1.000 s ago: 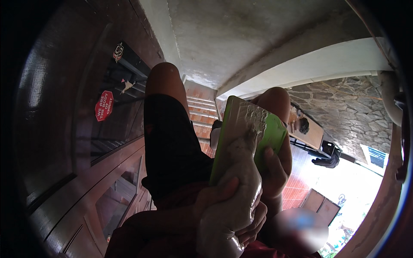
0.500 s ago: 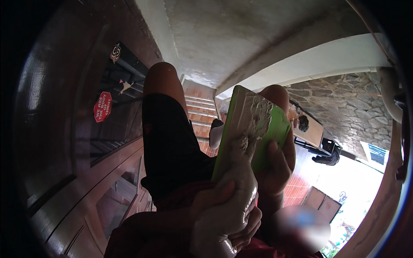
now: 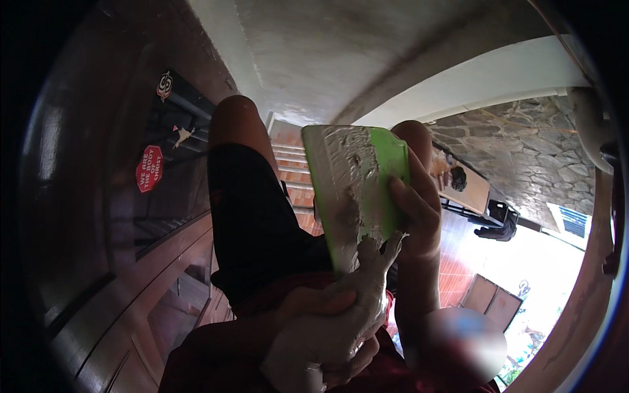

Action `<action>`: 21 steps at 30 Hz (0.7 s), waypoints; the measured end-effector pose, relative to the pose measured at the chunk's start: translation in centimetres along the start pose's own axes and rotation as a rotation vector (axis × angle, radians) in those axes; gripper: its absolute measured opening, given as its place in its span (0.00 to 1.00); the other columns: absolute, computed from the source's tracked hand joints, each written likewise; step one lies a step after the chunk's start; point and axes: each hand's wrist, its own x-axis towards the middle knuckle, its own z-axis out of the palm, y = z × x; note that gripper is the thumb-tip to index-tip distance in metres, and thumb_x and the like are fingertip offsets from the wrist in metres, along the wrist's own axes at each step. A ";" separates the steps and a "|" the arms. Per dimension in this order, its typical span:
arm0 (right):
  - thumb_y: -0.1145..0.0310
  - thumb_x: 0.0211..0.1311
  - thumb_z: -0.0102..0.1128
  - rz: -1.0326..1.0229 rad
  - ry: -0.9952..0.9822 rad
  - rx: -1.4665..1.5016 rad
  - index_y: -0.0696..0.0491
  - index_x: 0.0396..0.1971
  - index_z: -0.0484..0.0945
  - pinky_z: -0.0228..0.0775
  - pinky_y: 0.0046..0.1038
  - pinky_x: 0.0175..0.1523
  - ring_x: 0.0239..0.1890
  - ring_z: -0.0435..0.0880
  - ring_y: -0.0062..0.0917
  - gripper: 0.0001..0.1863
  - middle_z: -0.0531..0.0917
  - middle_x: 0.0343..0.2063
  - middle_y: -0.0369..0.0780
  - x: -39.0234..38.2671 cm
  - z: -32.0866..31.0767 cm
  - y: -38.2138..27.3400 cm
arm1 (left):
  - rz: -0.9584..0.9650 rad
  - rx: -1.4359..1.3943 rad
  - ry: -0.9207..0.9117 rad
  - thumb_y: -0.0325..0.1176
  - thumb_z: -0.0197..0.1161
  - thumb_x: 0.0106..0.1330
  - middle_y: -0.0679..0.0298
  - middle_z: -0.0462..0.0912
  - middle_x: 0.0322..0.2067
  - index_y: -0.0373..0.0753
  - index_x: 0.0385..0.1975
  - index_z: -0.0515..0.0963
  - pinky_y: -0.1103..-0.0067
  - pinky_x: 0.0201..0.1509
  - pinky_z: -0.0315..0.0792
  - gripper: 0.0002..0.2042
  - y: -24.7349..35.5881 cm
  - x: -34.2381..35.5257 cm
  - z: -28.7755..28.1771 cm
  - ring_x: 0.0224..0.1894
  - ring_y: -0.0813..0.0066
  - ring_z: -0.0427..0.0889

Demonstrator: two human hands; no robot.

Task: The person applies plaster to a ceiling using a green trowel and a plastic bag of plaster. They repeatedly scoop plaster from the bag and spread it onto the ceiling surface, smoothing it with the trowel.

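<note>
A green board (image 3: 397, 154) is held up in front of me, its face partly spread with thick grey paste (image 3: 337, 173). My right hand (image 3: 420, 206) grips its right edge, thumb lying on the face. Lower down, my left hand (image 3: 321, 304) is wrapped round a grey, glossy, soft bag-like thing (image 3: 347, 327), thumb on top and fingers curled beneath. Its ragged upper end (image 3: 386, 252) lies at the board's lower edge, and I cannot tell whether they touch. What is inside the bag-like thing is hidden.
My bent knees (image 3: 239, 121) stand on both sides of the board. A dark wooden door (image 3: 78, 196) with stickers is at left, tiled steps (image 3: 298, 173) ahead. At right are a stone wall (image 3: 524, 154), a bench-like table (image 3: 468, 190) with things on it, and a blurred round shape (image 3: 462, 347).
The board has shifted left and stands more upright. The ragged end of the bag-like thing has moved from over the board's pasted face down to its lower edge.
</note>
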 end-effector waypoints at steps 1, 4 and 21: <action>0.68 0.63 0.54 0.001 -0.033 -0.027 0.67 0.64 0.58 0.62 0.29 0.63 0.58 0.74 0.30 0.32 0.75 0.55 0.47 0.3 -0.4 -0.1 | -0.052 -0.079 -0.016 0.59 0.50 0.66 0.58 0.69 0.16 0.38 0.31 0.70 0.72 0.19 0.68 0.25 0.1 0.1 0.0 0.19 0.65 0.74; 0.69 0.63 0.56 -0.046 -0.177 -0.051 0.68 0.65 0.57 0.63 0.29 0.63 0.59 0.74 0.30 0.34 0.74 0.57 0.49 1.3 -1.6 -0.3 | -0.138 -0.142 -0.053 0.58 0.53 0.65 0.57 0.68 0.17 0.36 0.32 0.70 0.71 0.17 0.67 0.25 0.7 0.0 0.0 0.19 0.62 0.75; 0.59 0.53 0.64 0.155 -0.152 -0.106 0.71 0.60 0.63 0.66 0.26 0.56 0.50 0.78 0.28 0.40 0.77 0.48 0.47 1.7 -0.5 -0.8 | -0.095 -0.032 0.119 0.42 0.55 0.66 0.55 0.73 0.27 0.30 0.34 0.72 0.72 0.15 0.67 0.17 0.9 -0.5 -0.3 0.19 0.59 0.75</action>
